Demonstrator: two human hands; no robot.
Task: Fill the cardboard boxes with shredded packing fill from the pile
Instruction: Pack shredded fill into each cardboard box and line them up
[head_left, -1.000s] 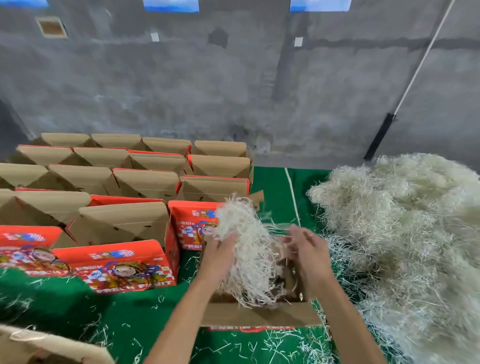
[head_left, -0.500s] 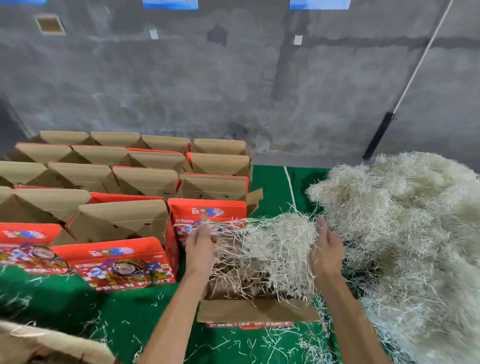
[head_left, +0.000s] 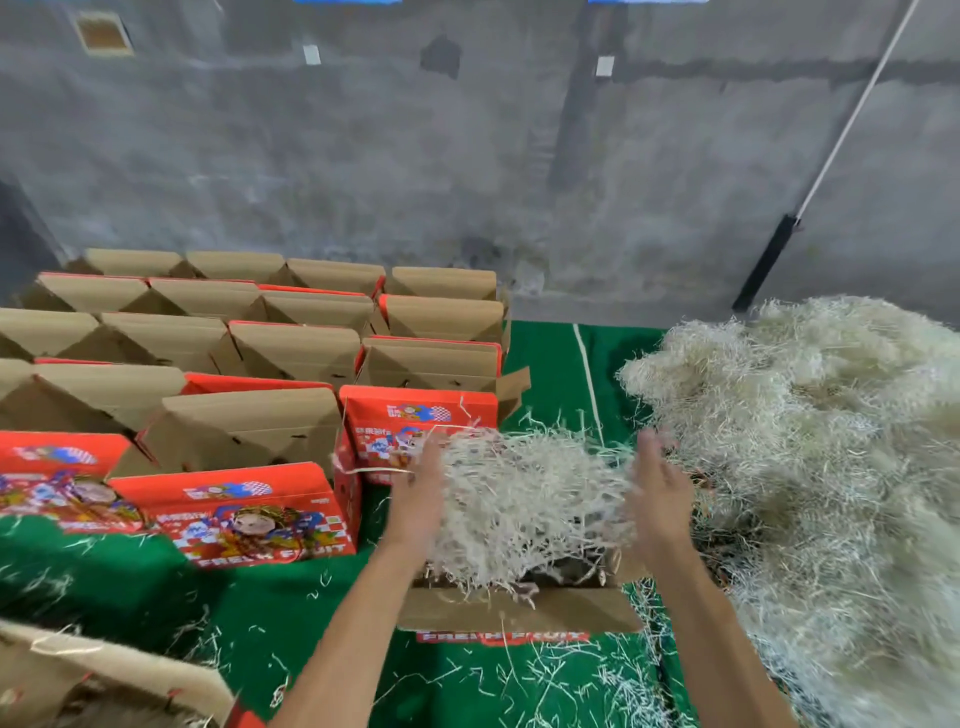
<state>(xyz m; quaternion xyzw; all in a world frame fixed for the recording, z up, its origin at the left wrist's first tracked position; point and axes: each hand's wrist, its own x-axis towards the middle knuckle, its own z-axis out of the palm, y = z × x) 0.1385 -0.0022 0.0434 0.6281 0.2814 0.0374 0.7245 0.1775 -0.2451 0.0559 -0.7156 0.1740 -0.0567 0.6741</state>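
Observation:
A clump of pale shredded fill (head_left: 530, 499) hangs over an open cardboard box (head_left: 519, 610) on the green mat in front of me. My left hand (head_left: 421, 499) presses the clump's left side with straight fingers. Against its right side lies my right hand (head_left: 657, 493), palm inward and blurred. The big pile of shredded fill (head_left: 810, 457) spreads over the right part of the mat. Several red-printed cardboard boxes (head_left: 244, 514) with raised brown flaps stand in rows at the left.
A grey concrete wall stands behind the mat. A black-and-white pole (head_left: 769, 260) leans against it at the right. Another cardboard box's flap (head_left: 104, 680) shows at the bottom left. Loose strands litter the green mat (head_left: 291, 608).
The clump, first bunched upright between close hands, has been spread wide. My right hand moved right toward the pile and my left hand moved left; the clump now sits lower over the box.

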